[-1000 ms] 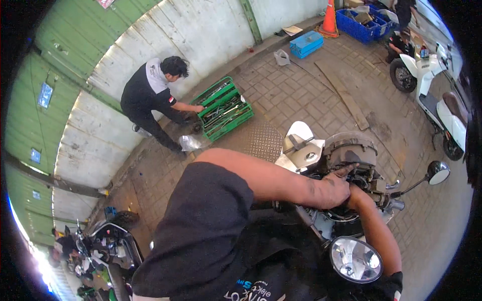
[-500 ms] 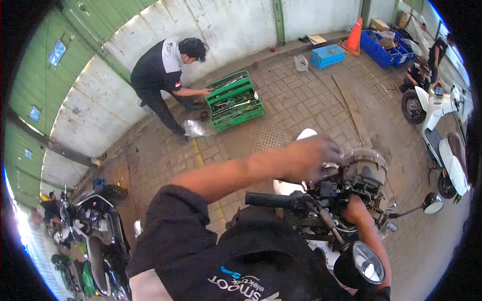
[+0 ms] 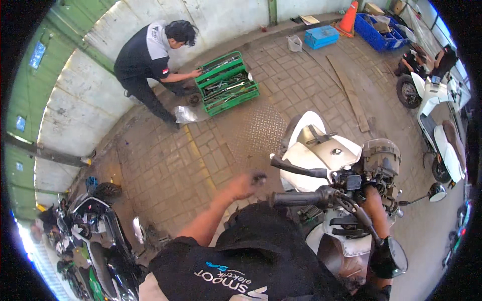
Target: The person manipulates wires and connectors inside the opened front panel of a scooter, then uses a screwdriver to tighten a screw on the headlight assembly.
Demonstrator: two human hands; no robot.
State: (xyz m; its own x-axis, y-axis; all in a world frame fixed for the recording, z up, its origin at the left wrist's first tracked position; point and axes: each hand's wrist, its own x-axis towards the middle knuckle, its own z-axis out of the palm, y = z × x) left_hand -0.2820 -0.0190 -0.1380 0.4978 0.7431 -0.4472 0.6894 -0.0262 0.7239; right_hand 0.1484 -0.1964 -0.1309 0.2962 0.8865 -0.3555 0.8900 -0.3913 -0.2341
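A white scooter with its front cluster opened stands below me, with handlebar grip [image 3: 292,199], white front panel [image 3: 321,150] and clear-topped instrument housing [image 3: 380,155]. My left hand [image 3: 245,185] is off the scooter, left of the grip; its fingers are curled around something small and dark that I cannot make out. My right hand [image 3: 371,193] reaches into the cables and fittings beside the housing, its fingers hidden. A black mirror [image 3: 390,258] hangs over my right forearm.
A co-worker [image 3: 148,62] bends over a green toolbox [image 3: 228,105]. A blue case [image 3: 320,35], orange cone [image 3: 347,22], blue crates [image 3: 376,37], plank [image 3: 346,90] and metal plate [image 3: 256,130] lie beyond. Other scooters [image 3: 442,140] stand right, motorbikes [image 3: 100,251] left, two more people [image 3: 410,62] back right.
My left hand has left the instrument housing, swinging down and leftward, uncovering the white panel and grip. My right hand stays among the fittings. The co-worker still bends at the toolbox.
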